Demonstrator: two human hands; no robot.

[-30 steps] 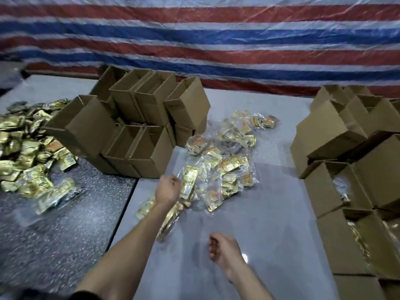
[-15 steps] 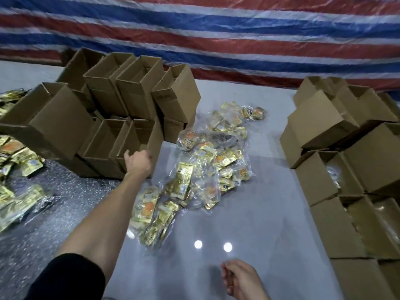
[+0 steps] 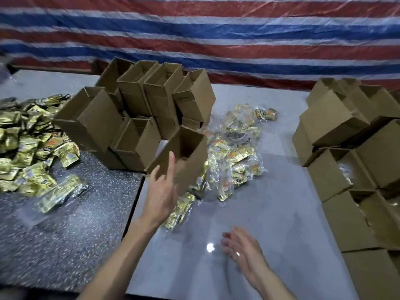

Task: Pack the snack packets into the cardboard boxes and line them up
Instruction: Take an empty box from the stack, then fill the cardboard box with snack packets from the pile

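Observation:
My left hand (image 3: pixel 161 191) holds an empty cardboard box (image 3: pixel 190 154) tilted in the air, its open end facing me. My fingers lie along its near wall and the thumb is hidden. The box hangs just in front of a stack of empty cardboard boxes (image 3: pixel 138 98) and over the left edge of a heap of gold snack packets in clear bags (image 3: pixel 236 152) on the grey table. My right hand (image 3: pixel 242 250) hovers low over the table with its fingers spread, holding nothing and blurred. Rows of boxes (image 3: pixel 350 191) at the right have packets inside some of them.
A second pile of gold packets (image 3: pixel 28 148) lies on the dark speckled table (image 3: pixel 65 234) at the left. A seam separates it from the grey table (image 3: pixel 270 224). A striped red, white and blue tarp (image 3: pixel 216 29) hangs behind.
My left hand reached the stack's front box and has lifted it off, tilting it toward me. My right hand has risen and spread its fingers.

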